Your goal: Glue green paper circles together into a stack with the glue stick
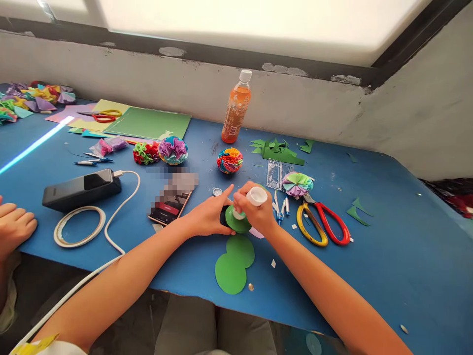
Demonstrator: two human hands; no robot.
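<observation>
My right hand point(254, 207) is closed round a white glue stick point(257, 196), its hollow round end facing up. The stick's lower end meets a green paper circle point(238, 224). My left hand point(211, 214) curves round the left side of that circle, thumb stretched forward and fingertips at its near edge. Something dark shows between the left hand and the circle; I cannot make out what it is. Just in front of me lie joined green paper circles point(232, 268). A small round cap point(217, 192) sits beyond my left hand.
Right of my hands lie scissors point(323, 224), a compass point(281, 208) and a pleated paper ball point(297, 184). Farther back stand an orange drink bottle point(236, 108) and green scraps point(279, 150). To the left are a phone point(172, 204), power bank point(83, 187), tape roll point(79, 227) and another person's hand point(15, 224).
</observation>
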